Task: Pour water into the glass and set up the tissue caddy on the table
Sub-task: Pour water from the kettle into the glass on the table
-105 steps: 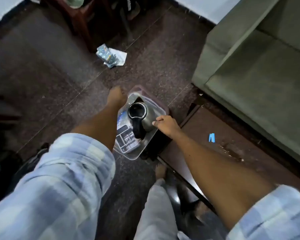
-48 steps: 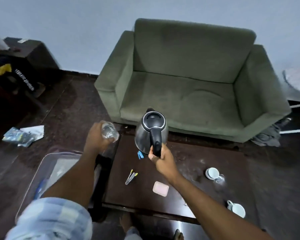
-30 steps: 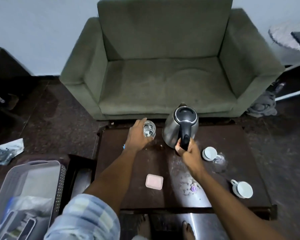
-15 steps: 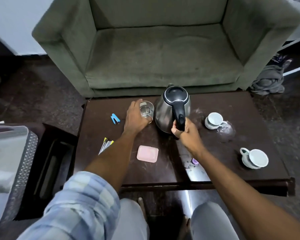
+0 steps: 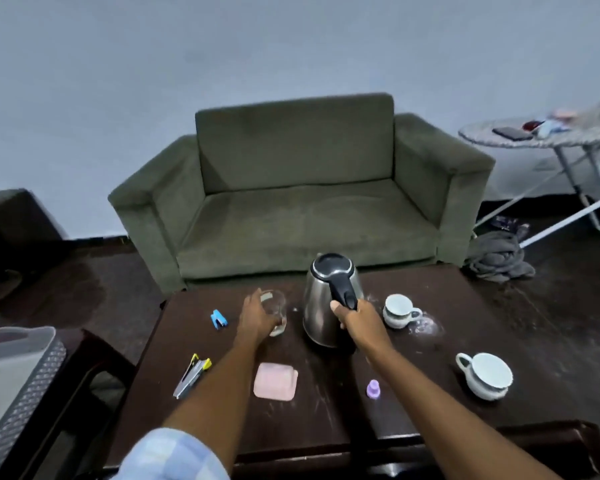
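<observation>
Gripping the kettle handle, the right hand hides its base; the left hand half-covers the gripped glass.

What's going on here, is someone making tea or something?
A person at a dark low table holds a clear glass with the left hand and grips the black handle of a steel kettle with the right hand. Both stand upright on the table, so no pouring yet. Two white cups sit to the right. No tissue caddy is on the table.
</observation>
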